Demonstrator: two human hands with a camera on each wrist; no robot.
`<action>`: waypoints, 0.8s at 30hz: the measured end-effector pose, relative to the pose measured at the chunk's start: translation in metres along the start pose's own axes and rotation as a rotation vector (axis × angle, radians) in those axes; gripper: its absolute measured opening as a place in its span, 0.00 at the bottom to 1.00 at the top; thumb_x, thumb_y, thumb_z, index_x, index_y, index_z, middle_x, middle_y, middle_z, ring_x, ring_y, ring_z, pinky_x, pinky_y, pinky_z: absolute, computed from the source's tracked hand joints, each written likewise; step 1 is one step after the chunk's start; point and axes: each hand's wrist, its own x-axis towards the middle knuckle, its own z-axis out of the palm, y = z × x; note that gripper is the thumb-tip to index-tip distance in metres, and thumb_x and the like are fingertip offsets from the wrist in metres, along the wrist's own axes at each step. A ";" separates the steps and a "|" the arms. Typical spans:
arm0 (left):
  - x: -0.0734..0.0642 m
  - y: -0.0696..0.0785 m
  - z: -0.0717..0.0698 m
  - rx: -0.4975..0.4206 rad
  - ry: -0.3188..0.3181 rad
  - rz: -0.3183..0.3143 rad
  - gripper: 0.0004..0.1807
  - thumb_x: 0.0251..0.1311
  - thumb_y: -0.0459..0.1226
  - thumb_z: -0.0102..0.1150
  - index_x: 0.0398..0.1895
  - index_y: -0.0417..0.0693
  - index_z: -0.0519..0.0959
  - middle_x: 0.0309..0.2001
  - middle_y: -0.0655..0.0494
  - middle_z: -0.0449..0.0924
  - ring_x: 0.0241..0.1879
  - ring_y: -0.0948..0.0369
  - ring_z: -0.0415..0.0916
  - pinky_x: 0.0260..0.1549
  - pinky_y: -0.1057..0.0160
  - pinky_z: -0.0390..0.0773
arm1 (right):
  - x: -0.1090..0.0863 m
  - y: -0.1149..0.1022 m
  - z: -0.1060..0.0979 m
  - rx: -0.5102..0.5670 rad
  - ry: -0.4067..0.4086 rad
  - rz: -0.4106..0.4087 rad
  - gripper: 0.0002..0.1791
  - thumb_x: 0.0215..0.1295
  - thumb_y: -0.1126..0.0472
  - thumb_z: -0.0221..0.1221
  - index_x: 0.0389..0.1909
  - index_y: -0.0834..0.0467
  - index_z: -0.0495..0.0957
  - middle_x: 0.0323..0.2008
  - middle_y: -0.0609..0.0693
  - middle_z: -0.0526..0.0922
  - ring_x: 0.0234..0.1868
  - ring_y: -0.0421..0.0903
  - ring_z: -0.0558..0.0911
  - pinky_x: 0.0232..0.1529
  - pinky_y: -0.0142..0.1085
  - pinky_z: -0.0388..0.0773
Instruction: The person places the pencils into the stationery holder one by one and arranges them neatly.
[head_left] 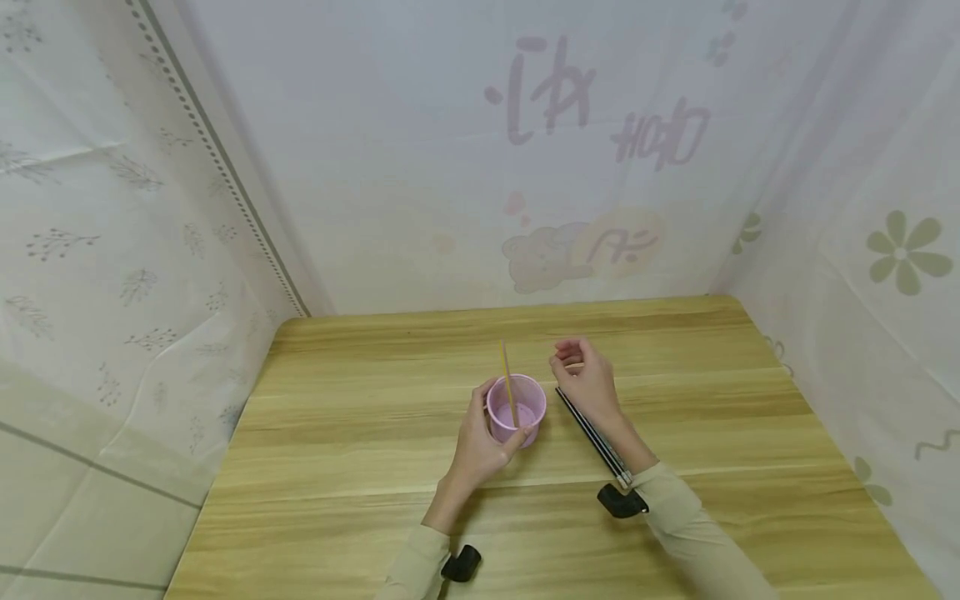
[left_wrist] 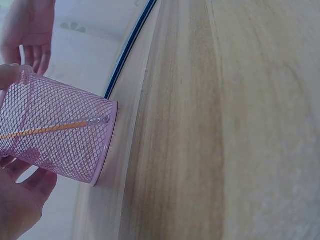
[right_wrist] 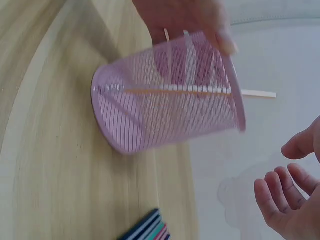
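Observation:
My left hand (head_left: 480,446) grips a pink mesh pen holder (head_left: 528,393), fingers round its side and thumb at the rim. One slim orange pencil (head_left: 507,383) leans inside the holder, its upper end sticking out above the rim. Through the mesh in the left wrist view, the pencil (left_wrist: 55,128) reaches down close to the base. To the right of the holder, my right hand (head_left: 588,379) hovers with loosely bent fingers and nothing between them. Beneath that hand and wrist lies a row of dark pens (head_left: 592,437), partly covered by the forearm.
In the right wrist view the pens (right_wrist: 147,227) show dark, green and red sides. The wooden table (head_left: 337,433) has patterned curtains (head_left: 420,167) behind it and at both sides. A black wrist mount (head_left: 622,501) sits by the right cuff, close to the pens' near ends.

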 end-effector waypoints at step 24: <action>-0.001 0.000 0.000 0.009 0.011 0.016 0.49 0.49 0.41 0.76 0.73 0.46 0.59 0.65 0.43 0.72 0.63 0.48 0.74 0.63 0.48 0.78 | 0.002 0.066 -0.029 -0.205 -0.033 0.106 0.23 0.65 0.64 0.64 0.58 0.69 0.74 0.47 0.67 0.82 0.47 0.61 0.83 0.49 0.53 0.84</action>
